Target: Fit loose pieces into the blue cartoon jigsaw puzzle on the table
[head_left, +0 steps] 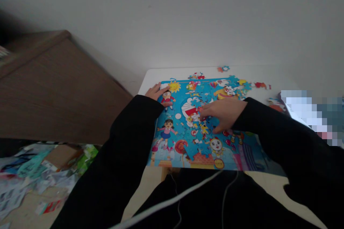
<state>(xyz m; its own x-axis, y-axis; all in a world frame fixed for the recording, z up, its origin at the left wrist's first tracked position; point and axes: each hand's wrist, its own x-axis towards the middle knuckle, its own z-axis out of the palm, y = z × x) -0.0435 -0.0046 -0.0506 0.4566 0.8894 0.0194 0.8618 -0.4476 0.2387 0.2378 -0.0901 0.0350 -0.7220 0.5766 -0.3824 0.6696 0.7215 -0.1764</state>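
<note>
Blue cartoon cardboard jigsaw puzzle flat on white table, centre frame, long axis approx. L–R, ahead of both hands. R hand open, resting on loose pieces mid-puzzle, nearer centre, nothing visibly gripped; L hand open, flat at upper-left edge.

White table holds a jigsaw (plus loose pieces).

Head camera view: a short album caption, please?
Left hand and right hand resting on a blue cartoon jigsaw puzzle atop a white table.
</note>
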